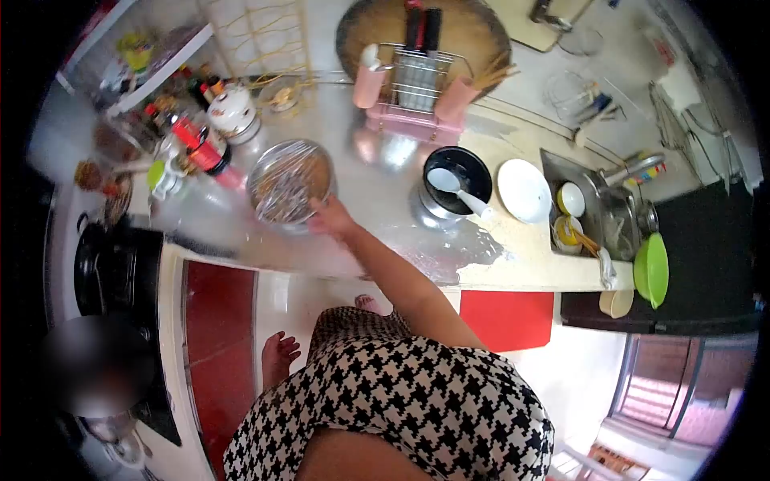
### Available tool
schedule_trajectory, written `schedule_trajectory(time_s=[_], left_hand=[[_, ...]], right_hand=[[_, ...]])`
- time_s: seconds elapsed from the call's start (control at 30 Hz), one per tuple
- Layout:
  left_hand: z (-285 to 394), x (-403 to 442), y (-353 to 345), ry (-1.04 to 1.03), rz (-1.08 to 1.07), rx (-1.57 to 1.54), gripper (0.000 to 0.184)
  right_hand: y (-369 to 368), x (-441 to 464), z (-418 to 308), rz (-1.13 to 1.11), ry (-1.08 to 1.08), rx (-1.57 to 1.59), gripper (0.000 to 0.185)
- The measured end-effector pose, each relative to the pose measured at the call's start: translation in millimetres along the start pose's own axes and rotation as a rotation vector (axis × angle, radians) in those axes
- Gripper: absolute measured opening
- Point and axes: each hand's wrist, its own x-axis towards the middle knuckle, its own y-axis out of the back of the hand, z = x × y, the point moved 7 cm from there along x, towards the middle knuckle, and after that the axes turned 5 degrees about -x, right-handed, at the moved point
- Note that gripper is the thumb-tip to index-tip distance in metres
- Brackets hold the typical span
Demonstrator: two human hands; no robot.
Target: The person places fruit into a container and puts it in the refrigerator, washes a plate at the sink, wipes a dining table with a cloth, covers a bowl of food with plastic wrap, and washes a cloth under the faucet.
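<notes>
A round metal bowl [261, 210] stands on the steel counter, its top covered with crinkled clear plastic wrap [287, 184]. My right hand [330, 218] reaches across the counter and has its fingers at the bowl's lower right rim. Whether those fingers grip the rim is too small to tell. Below the counter edge, my left hand [281, 350] hangs beside my patterned clothing with its fingers apart and nothing in it.
Bottles [210, 154] and a white pot [233, 111] stand left of the bowl. Rightward are a black pan [479, 172] with a white ladle [443, 179], a white plate [524, 191], a sink [591, 232] with bowls, and a green basin [651, 271]. A stove [152, 321] lies lower left.
</notes>
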Motion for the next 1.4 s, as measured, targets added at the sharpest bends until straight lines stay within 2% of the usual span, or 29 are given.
schedule_trajectory(time_s=[0.13, 0.23, 0.3, 0.37, 0.47, 0.5, 0.53, 0.6, 0.67, 0.73, 0.8, 0.87, 1.0, 1.1, 1.17, 1.23, 1.27, 1.3, 1.4], left_hand=[[13, 27, -38, 0.0, -0.137, 0.136, 0.041], [47, 47, -78, -0.052, -0.319, 0.386, 0.039], [52, 60, -108, 0.013, -0.47, 0.588, 0.036], [50, 56, -131, 0.063, -0.66, 0.69, 0.035], [38, 61, -180, 0.086, -0.836, 0.879, 0.032], [33, 57, -201, 0.087, -0.895, 0.928, 0.031], [28, 48, -227, 0.081, -0.96, 0.954, 0.031], [3, 12, -269, 0.08, -1.086, 1.008, 0.03], [-22, -23, -310, 0.091, -1.201, 1.078, 0.03], [-55, -48, -338, 0.1, -1.274, 1.106, 0.03], [-90, -64, -360, 0.113, -1.294, 1.093, 0.03], [-133, -64, -373, 0.105, -1.279, 1.13, 0.03], [-209, -80, -393, 0.152, -1.195, 1.135, 0.03], [-263, -104, -416, 0.218, -1.247, 1.125, 0.031], [-288, -117, -434, 0.2, -1.271, 1.19, 0.032], [-308, -130, -452, 0.177, -1.304, 1.258, 0.033], [-314, -136, -463, 0.159, -1.326, 1.285, 0.033], [-320, -140, -473, 0.13, -1.345, 1.312, 0.033], [-329, -150, -506, 0.098, -1.36, 1.32, 0.033]], right_hand=[[30, -32, 7, -0.24, -0.188, -0.53, 0.027], [36, -121, -60, -0.235, 0.019, -0.567, 0.02], [35, -198, -127, -0.164, 0.464, -0.663, 0.018], [33, -289, -192, -0.075, 0.657, -0.7, 0.017], [33, -417, -259, 0.115, 0.977, -0.812, 0.015], [26, -455, -273, 0.213, 1.143, -0.741, 0.01], [19, -494, -284, 0.325, 1.303, -0.679, 0.013], [8, -559, -293, 0.136, 1.611, -0.546, 0.016], [4, -600, -288, 0.148, 1.677, -0.597, 0.004], [5, -633, -273, 0.195, 1.677, -0.732, 0.009], [15, -657, -267, 0.144, 1.655, -0.804, 0.029], [34, -687, -248, 0.208, 1.638, -0.789, 0.039], [82, -738, -220, 0.192, 1.592, -0.739, 0.041], [115, -771, -202, 0.168, 1.564, -0.763, 0.043], [135, -789, -191, -0.107, 1.469, -0.789, 0.041], [153, -807, -163, -0.413, 1.366, -0.778, 0.049], [169, -802, -170, -0.381, 1.296, -0.829, 0.029], [185, -799, -173, -0.35, 1.225, -0.882, 0.022], [280, -779, -150, 0.429, 1.213, -0.777, 0.024]])
